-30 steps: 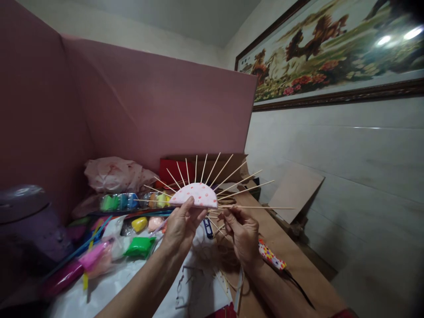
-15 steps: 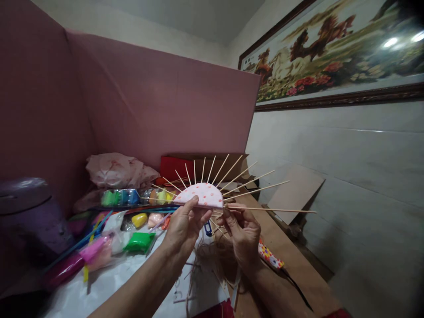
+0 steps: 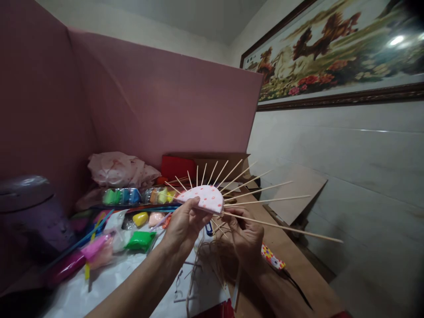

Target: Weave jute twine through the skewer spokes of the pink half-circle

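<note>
My left hand [image 3: 186,223] grips a half-round, pale pink piece [image 3: 206,197] with orange-red dots, thumb on its face near the straight lower edge. Thin wooden sticks [image 3: 231,173] fan out all along its curved rim. At the piece's right corner, my right hand [image 3: 247,234] is closed, its thumb and fingers pinching a longer wooden stick [image 3: 298,228] that slants down to the right. Where that stick meets the piece is hidden by my fingertips. Below the hands, loose sticks and cords [image 3: 212,265] lie on the table.
Wrapped green clay [image 3: 141,240], other coloured clay packs [image 3: 122,196] and a pink bag [image 3: 122,170] lie on the left. A tool with a flowered handle [image 3: 272,257] rests beside my right wrist. A pink partition [image 3: 165,97] and a tiled wall [image 3: 371,154] close in the table.
The spotted piece has tilted clockwise, its right side dropping. The stick in my right hand now slants down more steeply to the right and reaches farther across the view.
</note>
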A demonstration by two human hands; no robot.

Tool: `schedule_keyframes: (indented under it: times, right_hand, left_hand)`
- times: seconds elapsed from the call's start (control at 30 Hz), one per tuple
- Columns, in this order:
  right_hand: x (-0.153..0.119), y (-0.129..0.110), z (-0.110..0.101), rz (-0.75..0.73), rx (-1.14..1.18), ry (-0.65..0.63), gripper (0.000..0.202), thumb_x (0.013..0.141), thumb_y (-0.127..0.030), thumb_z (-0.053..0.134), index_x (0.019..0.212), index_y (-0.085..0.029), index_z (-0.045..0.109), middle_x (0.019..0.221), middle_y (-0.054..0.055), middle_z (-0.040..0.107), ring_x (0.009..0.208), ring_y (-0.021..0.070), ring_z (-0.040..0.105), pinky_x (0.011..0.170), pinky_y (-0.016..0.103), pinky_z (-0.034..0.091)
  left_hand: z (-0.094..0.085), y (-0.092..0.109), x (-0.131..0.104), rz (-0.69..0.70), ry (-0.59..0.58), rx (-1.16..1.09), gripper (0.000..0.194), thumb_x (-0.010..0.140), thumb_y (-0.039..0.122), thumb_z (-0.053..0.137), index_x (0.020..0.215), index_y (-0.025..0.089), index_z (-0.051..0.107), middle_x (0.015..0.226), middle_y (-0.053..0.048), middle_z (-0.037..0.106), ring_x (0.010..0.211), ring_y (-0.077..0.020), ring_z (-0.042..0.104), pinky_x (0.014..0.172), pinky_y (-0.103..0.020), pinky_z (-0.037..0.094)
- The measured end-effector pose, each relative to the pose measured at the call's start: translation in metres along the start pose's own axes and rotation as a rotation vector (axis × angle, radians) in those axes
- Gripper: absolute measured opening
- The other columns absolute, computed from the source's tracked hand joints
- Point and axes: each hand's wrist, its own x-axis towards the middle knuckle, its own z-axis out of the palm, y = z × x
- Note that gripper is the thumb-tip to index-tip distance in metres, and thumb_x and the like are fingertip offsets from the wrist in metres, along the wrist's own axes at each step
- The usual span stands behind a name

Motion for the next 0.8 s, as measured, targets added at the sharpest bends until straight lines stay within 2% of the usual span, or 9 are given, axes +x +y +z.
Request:
schedule_keyframes:
  times: [0.1, 0.23, 0.4, 0.5, 0.57, 0.67, 0.8]
  right_hand:
    - [-0.001, -0.002, -0.002, -0.03, -0.038, -0.01, 0.007, 0.078, -0.022, 0.06, 0.081, -0.022, 0.066, 0.077, 0.002, 0.066, 0.071, 0.0161, 0.061, 0.066, 0.029, 0.048]
    - [-0.003, -0.006, -0.003, -0.054, -0.092, -0.021, 0.003, 0.076, -0.021, 0.063, 0.077, -0.022, 0.066, 0.072, 0.001, 0.066, 0.066, 0.0154, 0.06, 0.062, 0.027, 0.048]
    - [-0.009, -0.008, 0.001, -0.119, -0.043, -0.014, 0.005, 0.075, -0.018, 0.064, 0.077, -0.023, 0.067, 0.068, 0.0, 0.065, 0.061, 0.0151, 0.06, 0.057, 0.026, 0.049]
    - [-0.011, -0.009, 0.003, -0.2, -0.068, -0.098, 0.008, 0.076, -0.016, 0.062, 0.08, -0.021, 0.067, 0.069, 0.001, 0.065, 0.06, 0.0149, 0.06, 0.056, 0.025, 0.049]
    - [-0.011, -0.009, 0.003, -0.257, -0.112, -0.119, 0.011, 0.077, -0.014, 0.059, 0.084, -0.02, 0.066, 0.073, 0.002, 0.066, 0.062, 0.0146, 0.061, 0.056, 0.025, 0.049]
    - [-0.009, -0.01, 0.002, -0.322, -0.174, -0.083, 0.013, 0.079, -0.014, 0.057, 0.088, -0.02, 0.064, 0.077, 0.002, 0.066, 0.066, 0.0148, 0.062, 0.058, 0.024, 0.05]
    - [-0.01, -0.01, 0.001, -0.297, -0.342, -0.045, 0.006, 0.08, -0.018, 0.058, 0.084, -0.021, 0.062, 0.072, 0.001, 0.066, 0.064, 0.0152, 0.062, 0.058, 0.025, 0.051]
  left_hand:
    - [0.0, 0.001, -0.001, 0.014, -0.01, -0.001, 0.013, 0.075, 0.009, 0.057, 0.087, 0.011, 0.061, 0.076, -0.008, 0.067, 0.054, -0.0117, 0.062, 0.051, -0.023, 0.055]
    - [0.001, 0.002, -0.005, 0.051, -0.053, -0.016, 0.013, 0.075, 0.01, 0.056, 0.088, 0.012, 0.06, 0.084, -0.009, 0.067, 0.062, -0.013, 0.063, 0.058, -0.027, 0.057]
    - [0.008, -0.001, -0.015, 0.117, -0.144, -0.069, 0.026, 0.073, 0.005, 0.056, 0.097, 0.015, 0.059, 0.093, -0.008, 0.067, 0.075, -0.0159, 0.064, 0.065, -0.028, 0.056]
    - [0.013, -0.003, -0.021, 0.084, -0.18, -0.046, 0.029, 0.071, 0.004, 0.058, 0.098, 0.014, 0.059, 0.089, -0.008, 0.067, 0.071, -0.0143, 0.064, 0.063, -0.024, 0.054]
    - [0.014, -0.003, -0.024, 0.037, -0.174, -0.004, 0.024, 0.072, 0.005, 0.058, 0.096, 0.011, 0.06, 0.084, -0.008, 0.067, 0.064, -0.0124, 0.063, 0.058, -0.021, 0.053]
    - [0.013, -0.002, -0.023, 0.017, -0.121, 0.043, 0.018, 0.073, 0.006, 0.058, 0.091, 0.008, 0.061, 0.08, -0.008, 0.066, 0.06, -0.0115, 0.061, 0.054, -0.02, 0.052]
    - [0.011, 0.001, -0.022, 0.003, -0.035, 0.036, 0.013, 0.073, 0.006, 0.06, 0.085, 0.007, 0.062, 0.078, -0.008, 0.066, 0.058, -0.01, 0.06, 0.051, -0.018, 0.051]
